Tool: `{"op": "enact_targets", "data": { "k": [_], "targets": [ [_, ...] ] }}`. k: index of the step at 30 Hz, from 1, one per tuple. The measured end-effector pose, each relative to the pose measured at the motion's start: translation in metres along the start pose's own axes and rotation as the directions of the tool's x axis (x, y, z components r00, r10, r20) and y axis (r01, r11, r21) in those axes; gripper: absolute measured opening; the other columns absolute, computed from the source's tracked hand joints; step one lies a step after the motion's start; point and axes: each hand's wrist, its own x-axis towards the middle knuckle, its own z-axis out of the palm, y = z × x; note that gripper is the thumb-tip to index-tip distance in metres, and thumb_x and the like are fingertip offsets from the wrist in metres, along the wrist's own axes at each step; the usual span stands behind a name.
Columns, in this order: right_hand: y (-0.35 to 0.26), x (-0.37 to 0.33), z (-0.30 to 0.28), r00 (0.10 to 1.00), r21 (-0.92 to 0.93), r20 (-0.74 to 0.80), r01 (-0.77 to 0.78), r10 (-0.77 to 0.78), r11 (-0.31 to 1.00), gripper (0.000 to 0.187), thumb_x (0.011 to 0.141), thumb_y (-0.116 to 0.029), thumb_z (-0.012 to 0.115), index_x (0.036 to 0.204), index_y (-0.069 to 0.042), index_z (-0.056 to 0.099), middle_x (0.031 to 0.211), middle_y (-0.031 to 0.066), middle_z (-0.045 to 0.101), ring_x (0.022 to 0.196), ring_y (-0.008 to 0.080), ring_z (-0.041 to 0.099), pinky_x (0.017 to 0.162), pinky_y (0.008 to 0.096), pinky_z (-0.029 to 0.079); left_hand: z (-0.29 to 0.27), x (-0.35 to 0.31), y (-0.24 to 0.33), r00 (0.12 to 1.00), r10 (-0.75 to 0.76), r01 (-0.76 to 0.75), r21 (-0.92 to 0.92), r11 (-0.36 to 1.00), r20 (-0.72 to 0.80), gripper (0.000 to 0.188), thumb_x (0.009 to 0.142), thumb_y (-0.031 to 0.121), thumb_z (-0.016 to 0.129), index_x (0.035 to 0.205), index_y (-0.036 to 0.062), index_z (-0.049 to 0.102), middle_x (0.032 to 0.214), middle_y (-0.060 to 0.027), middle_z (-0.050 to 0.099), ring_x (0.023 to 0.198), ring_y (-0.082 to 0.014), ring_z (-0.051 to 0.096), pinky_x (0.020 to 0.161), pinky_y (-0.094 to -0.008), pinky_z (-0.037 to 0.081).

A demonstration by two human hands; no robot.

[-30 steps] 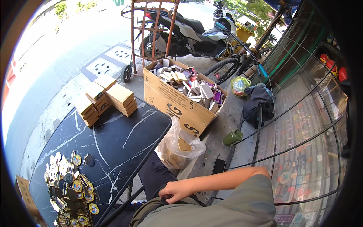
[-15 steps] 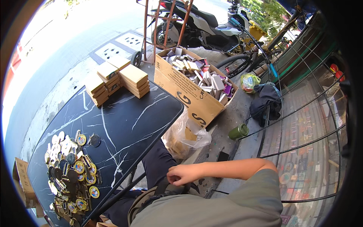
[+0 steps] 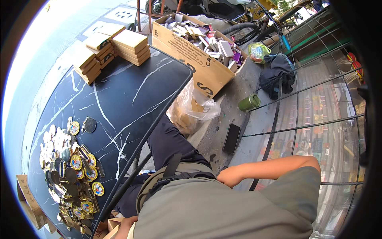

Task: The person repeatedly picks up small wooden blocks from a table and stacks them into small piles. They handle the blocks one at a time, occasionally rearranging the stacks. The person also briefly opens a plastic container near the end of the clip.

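My right hand [image 3: 229,176] rests against my right hip beside the waist strap, its fingers mostly hidden by my shirt. Low in the view, part of my left hand [image 3: 126,228] shows next to some small brown cardboard boxes [image 3: 113,228] below the table edge. Its fingers are not clearly visible. On the black marble-patterned table [image 3: 115,107] lies a heap of shiny metal pieces [image 3: 71,175], several with round gold-rimmed medallions and dark discs. Flat brown cardboard boxes [image 3: 131,46] stand stacked at the table's far end.
A large carton [image 3: 187,59] full of small boxes stands beyond the table, with a clear plastic bag [image 3: 193,107] in front. To the right are a phone [image 3: 231,138], a green tumbler [image 3: 249,102], a dark cloth bundle [image 3: 277,75] and a wire grid [image 3: 296,103]. A bicycle [image 3: 246,30] stands behind.
My right hand has drawn back from above my lap to my right hip. Part of my left hand has come into sight at the bottom. The view has tilted downward.
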Motion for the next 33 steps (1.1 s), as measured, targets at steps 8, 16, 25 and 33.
{"op": "enact_targets", "data": {
  "k": [8,16,25,33],
  "targets": [
    [0.011,0.002,-0.002,0.944,-0.015,-0.323,0.06,-0.061,0.998,0.029,0.083,-0.028,0.063,0.089,0.0,0.069,0.087,0.025,0.069,0.084,0.0437,0.067,0.073,0.0508,0.053,-0.004,0.002,-0.015,0.996,0.042,-0.048,0.081,0.996,0.074,0.046,0.079,0.017,0.082,0.118,-0.0051,0.069,0.099,-0.0161,0.076,0.09,-0.0134,0.069,0.081,-0.0303,0.054],
    [-0.029,-0.022,-0.096,0.966,-0.044,-0.253,0.046,-0.056,0.998,0.027,0.088,-0.025,0.06,0.081,0.0,0.07,0.069,0.0183,0.067,0.068,0.0378,0.066,0.066,0.046,0.051,0.03,-0.015,-0.05,0.988,-0.001,-0.079,0.51,0.856,0.155,0.035,0.082,0.029,0.069,0.098,-0.0018,0.072,0.089,-0.0259,0.071,0.087,-0.0453,0.068,0.076,-0.0481,0.054],
    [-0.097,0.007,-0.135,0.739,-0.463,-0.404,0.344,-0.54,0.817,0.026,0.089,-0.022,0.06,0.079,0.001,0.06,0.077,0.0195,0.064,0.076,0.04,0.063,0.068,0.0484,0.05,0.083,-0.026,-0.085,0.931,-0.106,0.101,0.033,0.994,0.348,0.031,0.089,0.025,0.061,0.106,0.001,0.072,0.088,-0.0192,0.074,0.082,-0.0335,0.074,0.071,-0.0444,0.059],
    [-0.159,0.091,-0.132,0.392,-0.502,-0.429,0.646,-0.814,0.575,0.022,0.089,-0.021,0.064,0.095,0.0,0.065,0.085,0.0184,0.066,0.082,0.0392,0.066,0.071,0.0481,0.052,0.055,-0.023,-0.07,0.832,-0.402,0.312,0.278,0.909,0.381,0.03,0.092,0.023,0.058,0.108,0.0023,0.072,0.088,-0.0163,0.075,0.08,-0.0287,0.075,0.069,-0.0425,0.06]
  ]
}}
